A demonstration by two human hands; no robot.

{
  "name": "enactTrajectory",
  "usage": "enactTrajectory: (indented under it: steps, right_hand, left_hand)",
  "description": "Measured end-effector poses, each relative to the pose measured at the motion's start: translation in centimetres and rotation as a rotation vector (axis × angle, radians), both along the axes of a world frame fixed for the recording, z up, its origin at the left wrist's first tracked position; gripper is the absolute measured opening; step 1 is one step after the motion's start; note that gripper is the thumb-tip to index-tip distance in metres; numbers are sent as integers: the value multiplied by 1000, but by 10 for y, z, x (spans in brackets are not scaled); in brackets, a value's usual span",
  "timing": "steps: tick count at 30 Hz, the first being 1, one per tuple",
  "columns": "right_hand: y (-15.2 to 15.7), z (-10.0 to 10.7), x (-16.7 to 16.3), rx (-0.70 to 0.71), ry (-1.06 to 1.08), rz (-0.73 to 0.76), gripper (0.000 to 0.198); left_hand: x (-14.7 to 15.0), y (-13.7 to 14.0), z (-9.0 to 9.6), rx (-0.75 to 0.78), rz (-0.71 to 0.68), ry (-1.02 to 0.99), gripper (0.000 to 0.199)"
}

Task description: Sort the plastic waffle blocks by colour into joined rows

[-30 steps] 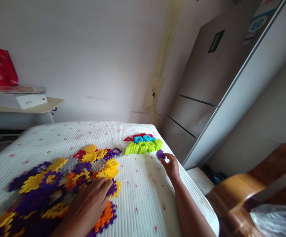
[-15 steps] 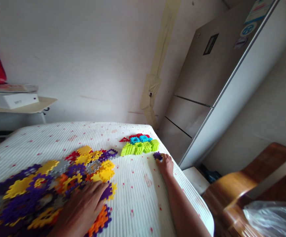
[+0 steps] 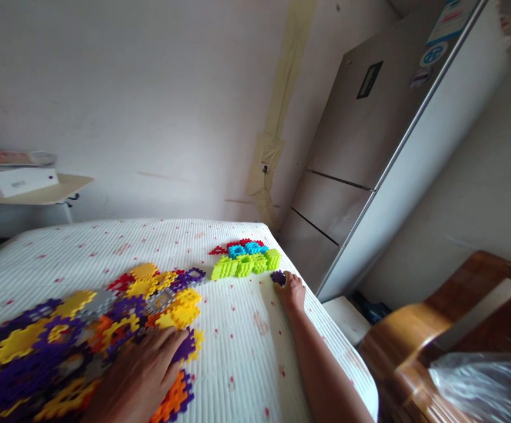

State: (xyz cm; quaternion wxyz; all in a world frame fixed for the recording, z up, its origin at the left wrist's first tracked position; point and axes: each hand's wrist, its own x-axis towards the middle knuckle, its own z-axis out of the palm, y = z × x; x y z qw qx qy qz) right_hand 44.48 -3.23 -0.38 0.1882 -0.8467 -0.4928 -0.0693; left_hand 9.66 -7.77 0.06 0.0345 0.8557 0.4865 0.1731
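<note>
My right hand (image 3: pixel 294 292) is at the table's right side, its fingers closed round a purple toothed plastic block (image 3: pixel 277 277) resting on the cloth. My left hand (image 3: pixel 145 370) lies palm down over a spread of flat, toothed interlocking plastic pieces, its fingers stretched out. By its fingertips is a purple piece (image 3: pixel 187 346), and an orange piece (image 3: pixel 174 397) shows beside its thumb side. Purple, yellow, grey, red and orange pieces overlap in the pile. Just beyond my right hand stand lime-green stacks (image 3: pixel 244 266), with blue stacks (image 3: pixel 245 249) and red pieces (image 3: pixel 241 241) behind.
A white quilted cloth with red dots covers the table (image 3: pixel 231 329). Behind the table's right edge is a grey refrigerator (image 3: pixel 326 176). A wooden chair (image 3: pixel 414 329) with a clear plastic bag (image 3: pixel 480 379) stands at right. A white box (image 3: pixel 13 181) sits on a side table (image 3: pixel 70 185).
The view has shifted slightly, so everything sits a little further left. Both hands keep nearly the same places, my right one still at the purple block.
</note>
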Motion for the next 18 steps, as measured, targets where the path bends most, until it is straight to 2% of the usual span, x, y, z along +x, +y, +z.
enactTrajectory:
  steps: [14, 18]
  right_hand:
    - [10, 1, 3, -9, 3, 0, 38]
    - [9, 3, 0, -3, 5, 1, 36]
  left_hand:
    - [-1, 1, -5, 45, -26, -14, 42]
    - [-1, 2, -9, 29, 10, -25, 43]
